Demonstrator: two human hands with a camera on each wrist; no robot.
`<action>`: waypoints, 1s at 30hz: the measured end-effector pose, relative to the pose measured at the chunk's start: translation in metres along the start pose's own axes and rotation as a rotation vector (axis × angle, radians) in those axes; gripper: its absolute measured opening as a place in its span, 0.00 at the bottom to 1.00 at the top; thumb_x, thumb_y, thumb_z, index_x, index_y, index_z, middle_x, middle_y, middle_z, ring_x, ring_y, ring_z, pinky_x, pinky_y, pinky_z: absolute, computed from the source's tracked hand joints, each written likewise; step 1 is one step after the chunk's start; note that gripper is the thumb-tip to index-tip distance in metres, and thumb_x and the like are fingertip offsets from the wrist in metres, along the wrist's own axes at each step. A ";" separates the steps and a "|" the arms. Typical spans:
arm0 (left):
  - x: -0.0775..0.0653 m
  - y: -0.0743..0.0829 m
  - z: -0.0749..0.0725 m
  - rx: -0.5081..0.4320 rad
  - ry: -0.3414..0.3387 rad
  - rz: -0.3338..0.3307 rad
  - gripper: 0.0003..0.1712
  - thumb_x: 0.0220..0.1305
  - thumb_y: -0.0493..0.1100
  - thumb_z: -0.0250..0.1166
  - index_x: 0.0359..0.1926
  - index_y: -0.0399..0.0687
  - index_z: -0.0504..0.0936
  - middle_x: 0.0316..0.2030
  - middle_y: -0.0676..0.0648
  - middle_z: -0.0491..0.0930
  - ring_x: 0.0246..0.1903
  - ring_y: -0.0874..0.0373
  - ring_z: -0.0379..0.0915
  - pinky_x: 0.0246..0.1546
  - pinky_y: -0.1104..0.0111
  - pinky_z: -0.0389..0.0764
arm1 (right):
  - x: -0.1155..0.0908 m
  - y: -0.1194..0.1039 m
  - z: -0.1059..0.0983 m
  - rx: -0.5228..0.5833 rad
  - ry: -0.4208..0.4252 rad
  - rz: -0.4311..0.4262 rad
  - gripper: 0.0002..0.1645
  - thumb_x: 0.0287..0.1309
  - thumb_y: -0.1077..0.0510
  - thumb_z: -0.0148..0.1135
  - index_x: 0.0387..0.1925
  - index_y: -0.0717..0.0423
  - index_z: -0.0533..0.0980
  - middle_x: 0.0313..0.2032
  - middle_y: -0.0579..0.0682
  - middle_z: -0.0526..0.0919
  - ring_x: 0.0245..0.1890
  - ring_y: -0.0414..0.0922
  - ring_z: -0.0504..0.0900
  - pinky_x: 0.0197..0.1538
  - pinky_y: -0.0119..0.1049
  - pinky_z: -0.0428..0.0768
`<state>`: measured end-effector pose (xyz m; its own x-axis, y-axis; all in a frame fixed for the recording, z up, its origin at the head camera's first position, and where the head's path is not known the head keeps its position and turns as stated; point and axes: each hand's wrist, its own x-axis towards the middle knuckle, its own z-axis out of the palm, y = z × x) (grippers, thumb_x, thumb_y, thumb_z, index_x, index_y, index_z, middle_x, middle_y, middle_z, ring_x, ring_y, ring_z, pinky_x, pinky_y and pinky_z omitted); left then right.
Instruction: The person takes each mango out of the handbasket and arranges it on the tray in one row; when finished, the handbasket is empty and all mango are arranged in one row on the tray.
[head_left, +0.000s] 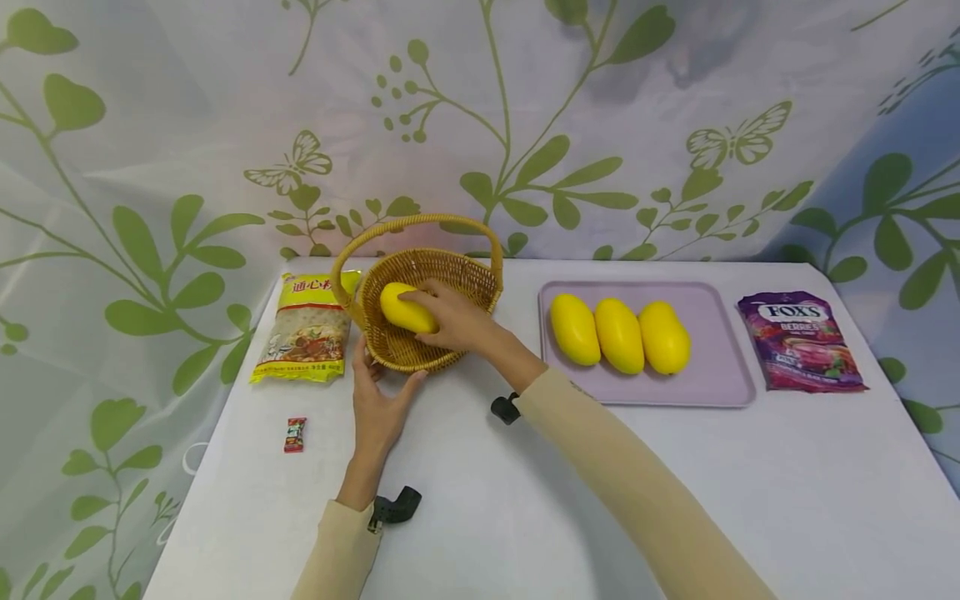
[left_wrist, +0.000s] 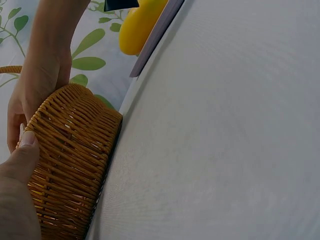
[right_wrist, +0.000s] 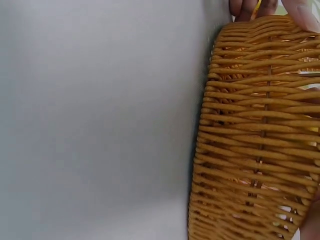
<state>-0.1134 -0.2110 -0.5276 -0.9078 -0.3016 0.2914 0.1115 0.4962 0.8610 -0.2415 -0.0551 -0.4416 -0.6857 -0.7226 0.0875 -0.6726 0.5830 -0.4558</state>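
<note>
A yellow mango (head_left: 406, 309) is inside the wicker basket (head_left: 397, 360), at its left part. My right hand (head_left: 459, 317) reaches over the rim from the right and grips the mango's upper end. The basket's wall hides this grip in the right wrist view. With my left hand (head_left: 377, 408) I hold the basket's front left side. In the left wrist view the left thumb (left_wrist: 25, 155) lies over the woven rim. Three more mangoes (head_left: 620, 336) lie side by side on a pale purple tray (head_left: 720, 367) to the right.
A yellow bag of pasta (head_left: 306, 329) lies left of the basket, partly behind its handle (head_left: 420, 221). Nearer the front left is a small red wrapped candy (head_left: 295, 435). A purple candy bag (head_left: 801, 342) lies right of the tray. A leaf-patterned curtain (head_left: 540, 125) hangs behind the white table.
</note>
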 end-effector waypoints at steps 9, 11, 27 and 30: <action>0.000 -0.003 -0.002 -0.008 0.000 0.001 0.60 0.55 0.51 0.75 0.78 0.60 0.43 0.64 0.38 0.67 0.60 0.47 0.68 0.60 0.54 0.71 | -0.016 0.002 -0.003 -0.019 0.092 -0.060 0.39 0.57 0.50 0.70 0.69 0.45 0.67 0.64 0.55 0.68 0.62 0.50 0.69 0.65 0.43 0.72; -0.001 -0.003 -0.002 -0.012 -0.001 0.002 0.60 0.55 0.51 0.75 0.78 0.59 0.43 0.64 0.38 0.67 0.60 0.47 0.68 0.60 0.54 0.71 | -0.020 0.002 -0.003 -0.018 0.103 -0.071 0.39 0.56 0.50 0.70 0.69 0.45 0.67 0.64 0.56 0.68 0.62 0.51 0.69 0.64 0.43 0.73; -0.001 -0.002 -0.001 -0.024 0.000 0.010 0.60 0.55 0.51 0.75 0.78 0.61 0.43 0.63 0.38 0.67 0.60 0.46 0.67 0.60 0.54 0.70 | -0.049 -0.011 -0.022 0.028 0.233 -0.118 0.38 0.53 0.53 0.73 0.65 0.47 0.71 0.61 0.56 0.70 0.61 0.52 0.70 0.60 0.45 0.77; -0.001 -0.001 0.000 -0.020 -0.003 0.018 0.60 0.55 0.51 0.75 0.78 0.61 0.43 0.63 0.37 0.68 0.59 0.46 0.68 0.60 0.54 0.71 | -0.055 -0.008 -0.024 0.028 0.251 -0.108 0.37 0.53 0.53 0.73 0.65 0.47 0.71 0.61 0.55 0.70 0.60 0.51 0.70 0.59 0.45 0.77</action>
<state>-0.1129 -0.2117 -0.5289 -0.9069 -0.2904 0.3052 0.1353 0.4854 0.8638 -0.2049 -0.0112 -0.4212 -0.6599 -0.6637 0.3521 -0.7402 0.4940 -0.4561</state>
